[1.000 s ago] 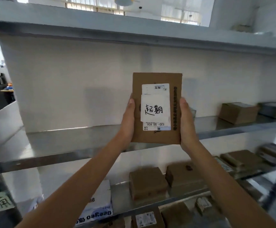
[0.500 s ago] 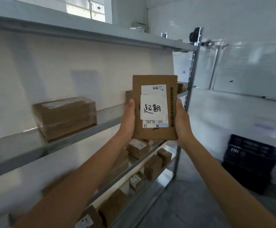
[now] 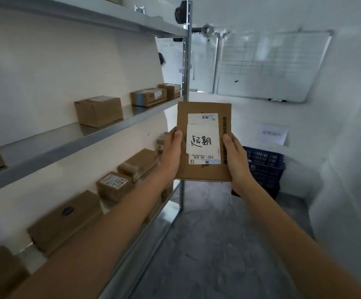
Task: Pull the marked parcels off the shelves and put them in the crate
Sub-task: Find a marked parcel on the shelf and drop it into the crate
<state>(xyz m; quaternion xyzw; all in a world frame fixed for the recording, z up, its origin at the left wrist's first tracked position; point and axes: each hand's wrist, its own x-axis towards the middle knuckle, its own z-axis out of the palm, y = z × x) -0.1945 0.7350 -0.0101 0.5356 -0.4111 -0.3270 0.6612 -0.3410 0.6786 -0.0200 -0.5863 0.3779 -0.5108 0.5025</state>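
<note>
**Marked parcel held up in both hands**

The left hand (image 3: 172,153) and right hand (image 3: 236,157) grip the side edges of a flat cardboard parcel (image 3: 204,171), upright in the air. Its white label (image 3: 203,139) bears handwritten "超期"; upside-down print below reads "530- D5 A36". Behind the parcel, lower right, a dark blue crate (image 3: 265,167) sits on the floor. Left of the parcel, metal shelves (image 3: 71,143) carry brown boxes.
</note>
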